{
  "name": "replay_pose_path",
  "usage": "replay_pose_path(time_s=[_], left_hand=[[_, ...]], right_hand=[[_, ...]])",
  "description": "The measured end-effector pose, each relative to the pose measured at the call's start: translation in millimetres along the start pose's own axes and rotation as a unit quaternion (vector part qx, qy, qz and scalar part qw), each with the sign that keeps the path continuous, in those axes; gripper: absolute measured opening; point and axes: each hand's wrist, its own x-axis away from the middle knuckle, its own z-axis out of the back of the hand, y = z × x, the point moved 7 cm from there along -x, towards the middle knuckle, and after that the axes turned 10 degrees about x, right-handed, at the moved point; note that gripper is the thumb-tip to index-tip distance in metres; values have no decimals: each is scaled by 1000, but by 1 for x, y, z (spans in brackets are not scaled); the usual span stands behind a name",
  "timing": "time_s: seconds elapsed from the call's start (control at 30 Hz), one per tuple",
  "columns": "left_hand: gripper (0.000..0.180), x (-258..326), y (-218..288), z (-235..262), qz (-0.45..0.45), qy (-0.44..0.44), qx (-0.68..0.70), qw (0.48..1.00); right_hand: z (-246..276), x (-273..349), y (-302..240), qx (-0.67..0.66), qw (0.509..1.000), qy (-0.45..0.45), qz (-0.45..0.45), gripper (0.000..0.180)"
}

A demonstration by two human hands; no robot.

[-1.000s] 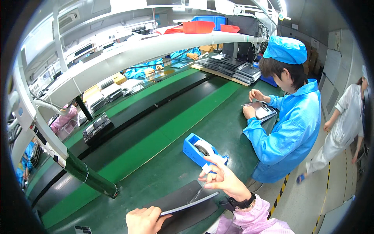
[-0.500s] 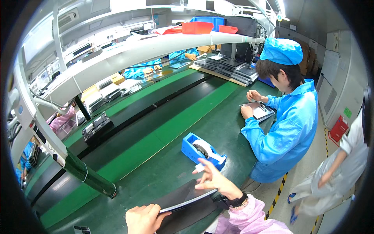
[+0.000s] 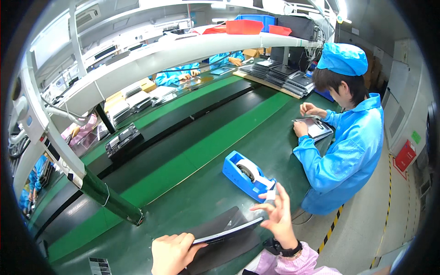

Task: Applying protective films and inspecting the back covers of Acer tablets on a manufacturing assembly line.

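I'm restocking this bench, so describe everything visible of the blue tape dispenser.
The tape dispenser is a blue, plastic-looking, open-topped housing holding a whitish tape roll around a dark core. It stands upright on the green bench, angled from upper left to lower right. The person's right hand overlaps its near end in view; contact is unclear.

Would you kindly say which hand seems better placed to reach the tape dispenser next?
Probably the right hand: it is close by the dispenser, while the left hand, farther away, grips the panel.
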Motion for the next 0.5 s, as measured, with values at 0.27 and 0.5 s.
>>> replay_pose_path(time_s=[0.27, 0.5], left_hand=[[35, -2, -8, -16, -52, -21, -47, 997], [40, 6, -20, 7, -9, 9, -101, 995]], right_hand=[[6, 18, 28, 83, 989, 121, 13, 118], [-19, 16, 22, 24, 984, 170, -52, 107]])
